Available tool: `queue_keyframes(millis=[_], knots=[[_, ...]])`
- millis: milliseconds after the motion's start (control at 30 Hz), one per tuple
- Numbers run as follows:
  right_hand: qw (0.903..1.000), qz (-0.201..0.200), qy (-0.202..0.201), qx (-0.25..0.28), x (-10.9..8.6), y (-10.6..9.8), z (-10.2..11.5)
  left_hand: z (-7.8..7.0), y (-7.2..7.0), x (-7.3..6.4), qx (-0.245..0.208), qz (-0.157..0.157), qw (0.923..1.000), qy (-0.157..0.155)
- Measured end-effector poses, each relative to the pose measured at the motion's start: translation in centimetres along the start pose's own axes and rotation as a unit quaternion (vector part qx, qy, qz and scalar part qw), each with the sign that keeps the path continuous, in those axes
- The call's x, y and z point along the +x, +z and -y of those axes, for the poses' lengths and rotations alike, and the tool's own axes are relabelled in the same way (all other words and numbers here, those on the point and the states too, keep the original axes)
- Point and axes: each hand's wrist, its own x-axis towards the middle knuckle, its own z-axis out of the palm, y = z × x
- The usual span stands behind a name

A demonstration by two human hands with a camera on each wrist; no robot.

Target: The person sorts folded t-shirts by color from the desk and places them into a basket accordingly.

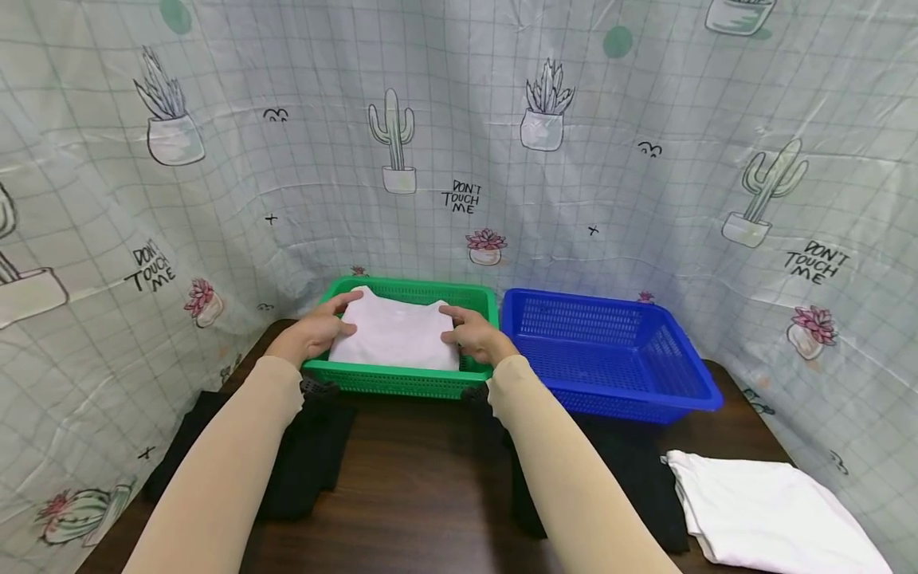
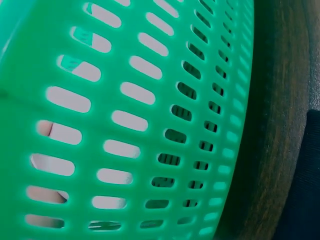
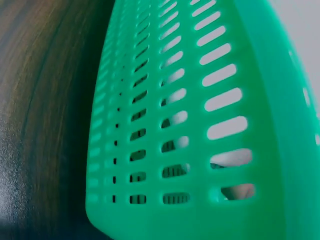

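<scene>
A folded white garment [image 1: 396, 331] lies in the green plastic basket [image 1: 402, 383] at the back of the table. My left hand [image 1: 315, 328] grips its left edge, thumb on the near side and fingers toward the back corner. At the opposite edge, my right hand [image 1: 476, 333] holds the cloth between thumb and fingers. Both wrists reach over the basket's front rim. In the left wrist view, the slotted wall [image 2: 105, 90] fills most of the picture, with white cloth showing through the slots. Similar slots in the basket wall [image 3: 200, 125] appear in the right wrist view.
Right of the green basket stands a blue basket [image 1: 581, 359]. Folded black cloth [image 1: 304, 462] lies at left, and more black cloth [image 1: 638, 478] lies partly under the right forearm. A folded white cloth [image 1: 774, 510] sits at the right edge. A patterned curtain [image 1: 445, 143] surrounds the table [image 1: 423, 478].
</scene>
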Motion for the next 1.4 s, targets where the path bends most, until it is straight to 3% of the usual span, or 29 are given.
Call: queue_keyframes(millis=[467,800,1133,1400], knots=[[0.9998,0.0,0.011,-0.013,0.6,0.9,-0.5,0.0,0.2,0.2,0.067,0.006,0.9973,-0.027],[0.9983,-0.004,0.024,-0.052,0.6,1.5,-0.8,1.0,0.2,0.7,0.12,-0.003,0.9913,-0.054],[0.9907,-0.031,0.034,-0.128,0.5,1.9,-1.1,0.7,0.3,0.8,0.183,0.001,0.981,-0.064],[0.9796,-0.02,0.056,-0.192,0.7,2.1,-1.4,0.9,0.4,1.0,0.192,0.022,0.9776,-0.084]])
